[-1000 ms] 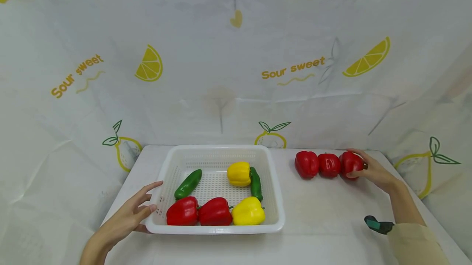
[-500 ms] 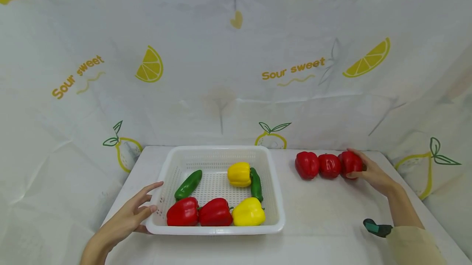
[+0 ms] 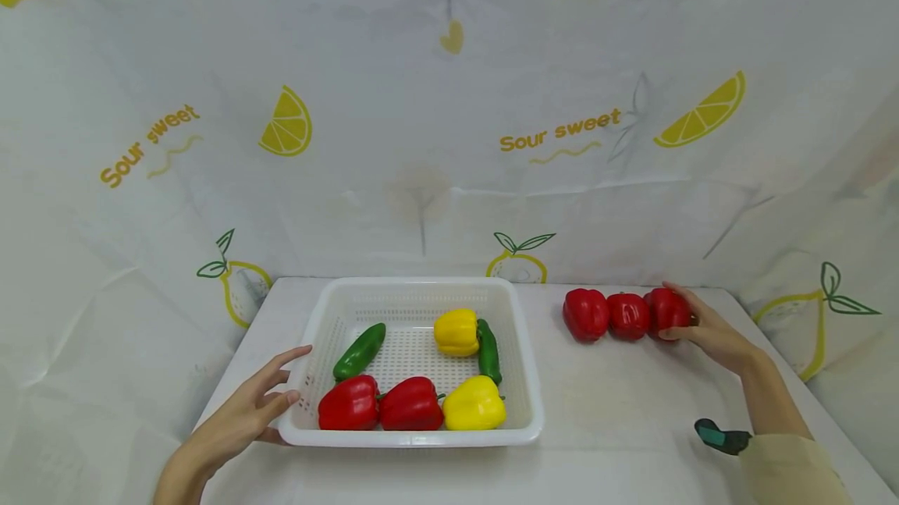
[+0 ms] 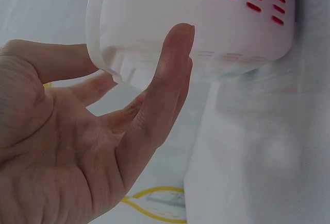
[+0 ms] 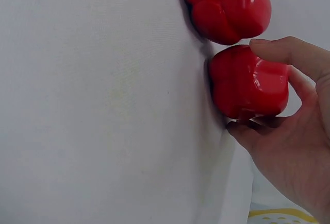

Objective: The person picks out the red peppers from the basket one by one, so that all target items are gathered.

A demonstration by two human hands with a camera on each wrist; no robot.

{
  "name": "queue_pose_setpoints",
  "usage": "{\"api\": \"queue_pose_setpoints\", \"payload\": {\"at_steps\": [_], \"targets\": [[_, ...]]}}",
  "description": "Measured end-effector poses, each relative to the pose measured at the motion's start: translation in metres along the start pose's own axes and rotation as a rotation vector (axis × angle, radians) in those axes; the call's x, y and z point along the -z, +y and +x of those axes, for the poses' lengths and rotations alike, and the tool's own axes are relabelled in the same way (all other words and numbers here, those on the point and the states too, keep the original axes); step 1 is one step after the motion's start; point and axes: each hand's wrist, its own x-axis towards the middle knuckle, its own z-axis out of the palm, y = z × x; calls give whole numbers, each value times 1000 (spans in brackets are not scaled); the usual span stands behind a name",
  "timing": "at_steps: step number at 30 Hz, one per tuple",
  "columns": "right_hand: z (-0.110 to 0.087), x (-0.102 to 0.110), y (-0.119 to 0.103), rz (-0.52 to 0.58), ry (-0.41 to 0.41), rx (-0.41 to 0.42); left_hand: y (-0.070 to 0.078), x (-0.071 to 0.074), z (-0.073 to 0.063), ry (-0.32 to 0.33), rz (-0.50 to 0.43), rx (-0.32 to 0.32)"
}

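A white perforated plastic basket [image 3: 414, 438] stands on the table. My left hand [image 3: 239, 407] is at its left side: thumb and forefinger meet the rim, the other fingers lie outside along the wall [image 4: 139, 18]. Inside lie two red bell peppers [image 3: 410, 403], two yellow bell peppers [image 3: 474, 403] and two green peppers [image 3: 360, 352]. At the back right, my right hand [image 3: 716, 333] holds the rightmost red bell pepper [image 5: 250, 82], thumb on one side and fingers on the other. Two more red bell peppers [image 3: 628, 315] sit in a row to its left.
White cloth printed with lemons [image 3: 421, 177] hangs behind the table [image 3: 597, 411]. A black and green strap end [image 3: 721, 436] sticks out by the right sleeve [image 3: 790, 466].
The rightmost red bell pepper has shifted very slightly left with my right hand, against the middle pepper. My left hand and the basket stay put.
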Motion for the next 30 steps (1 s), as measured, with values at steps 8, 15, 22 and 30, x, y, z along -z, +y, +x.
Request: {"api": "queue_pose_setpoints", "payload": {"at_steps": [8,15,22,30], "targets": [[-5,10,-6,23,-14,31,-3,1,0,-22,-1,-34],[-11,17,-22,35,-5,62,-2,0,0,-17,-9,-18],[-11,18,-37,-20,33,81,-2,1,-1,-26,-18,-42],[-15,16,-59,-72,54,157,-2,2,-1,-32,-25,-45]]}}
